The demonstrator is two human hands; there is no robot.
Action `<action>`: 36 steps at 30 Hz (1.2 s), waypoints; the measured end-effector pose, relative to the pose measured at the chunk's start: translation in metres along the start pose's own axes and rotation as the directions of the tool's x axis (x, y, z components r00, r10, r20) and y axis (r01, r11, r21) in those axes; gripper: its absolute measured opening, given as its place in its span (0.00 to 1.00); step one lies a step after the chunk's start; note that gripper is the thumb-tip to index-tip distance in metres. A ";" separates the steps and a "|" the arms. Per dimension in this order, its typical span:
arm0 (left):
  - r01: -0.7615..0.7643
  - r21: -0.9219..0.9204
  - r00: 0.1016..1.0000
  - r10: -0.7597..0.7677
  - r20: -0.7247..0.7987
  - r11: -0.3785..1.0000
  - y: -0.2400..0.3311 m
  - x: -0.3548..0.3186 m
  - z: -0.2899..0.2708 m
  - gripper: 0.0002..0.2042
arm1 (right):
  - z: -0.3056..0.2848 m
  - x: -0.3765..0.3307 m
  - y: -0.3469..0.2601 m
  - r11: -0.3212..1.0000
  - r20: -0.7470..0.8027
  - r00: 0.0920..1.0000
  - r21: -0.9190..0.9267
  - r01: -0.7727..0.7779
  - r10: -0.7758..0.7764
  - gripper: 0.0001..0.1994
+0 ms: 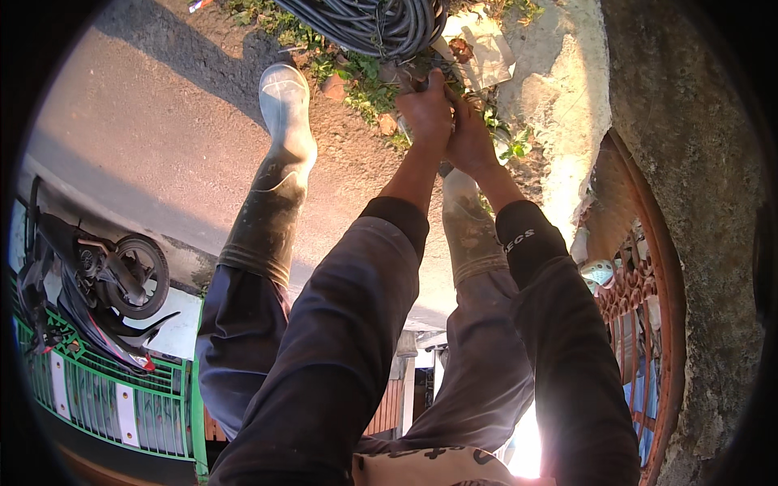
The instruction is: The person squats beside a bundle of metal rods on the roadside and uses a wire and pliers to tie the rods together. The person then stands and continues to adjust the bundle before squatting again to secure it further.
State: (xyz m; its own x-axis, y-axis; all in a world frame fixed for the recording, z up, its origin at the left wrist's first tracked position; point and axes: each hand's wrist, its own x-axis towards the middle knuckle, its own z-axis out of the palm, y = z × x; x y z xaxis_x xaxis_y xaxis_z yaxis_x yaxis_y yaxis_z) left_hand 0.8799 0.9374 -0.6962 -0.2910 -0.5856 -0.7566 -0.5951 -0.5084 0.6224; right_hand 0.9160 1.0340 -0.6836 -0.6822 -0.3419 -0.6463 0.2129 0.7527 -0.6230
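My left hand [425,112] and my right hand [470,138] are close together at the top middle, between my boots and a thick coil of grey cable [381,24]. Both hands have their fingers curled in. Whatever they grip is hidden by the hands and the shadow around them. Just beyond the left hand lies the near edge of the coil, apart from my palms as far as I can see. Low green weeds [369,93] grow around and under the hands. To the right of the coil a crumpled pale sheet [482,57] lies on the ground.
My left boot [285,105] stands on rough paving; the right boot [466,211] is below my hands. A concrete wall [689,121] and a rusty metal gate [648,324] run along the right. A motorbike [105,275] stands by a green fence [121,397] at the left.
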 end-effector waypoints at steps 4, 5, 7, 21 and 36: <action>0.057 0.086 0.997 -0.061 0.040 0.995 0.000 0.000 -0.004 0.09 | 0.000 -0.009 -0.004 0.999 -0.066 0.997 -0.035 0.029 -0.031 0.31; 0.108 0.111 0.990 -0.117 0.079 0.988 0.005 -0.002 -0.008 0.08 | 0.002 -0.015 -0.004 0.998 -0.098 0.995 -0.056 0.021 -0.026 0.32; 0.248 0.239 0.955 -0.278 0.102 0.939 0.037 -0.018 -0.033 0.09 | 0.002 -0.039 -0.049 0.962 0.050 0.982 0.199 -0.189 0.182 0.34; 0.755 0.074 0.447 -0.593 0.670 0.652 0.108 0.008 -0.086 0.11 | -0.020 -0.058 -0.125 -0.412 0.678 0.704 0.592 -0.693 -0.211 0.09; 0.585 -0.012 0.757 -0.540 0.367 0.811 0.073 -0.016 -0.048 0.05 | -0.024 -0.053 -0.147 0.667 -0.228 0.907 -0.618 -0.416 0.354 0.29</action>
State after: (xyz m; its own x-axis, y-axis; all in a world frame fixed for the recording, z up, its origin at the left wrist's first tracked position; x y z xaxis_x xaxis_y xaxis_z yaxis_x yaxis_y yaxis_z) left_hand 0.8773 0.8798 -0.6290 -0.1734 0.0630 -0.9828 -0.6436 -0.7626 0.0647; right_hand 0.9037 0.9554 -0.5473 -0.7027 0.0846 -0.7064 -0.0070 0.9920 0.1257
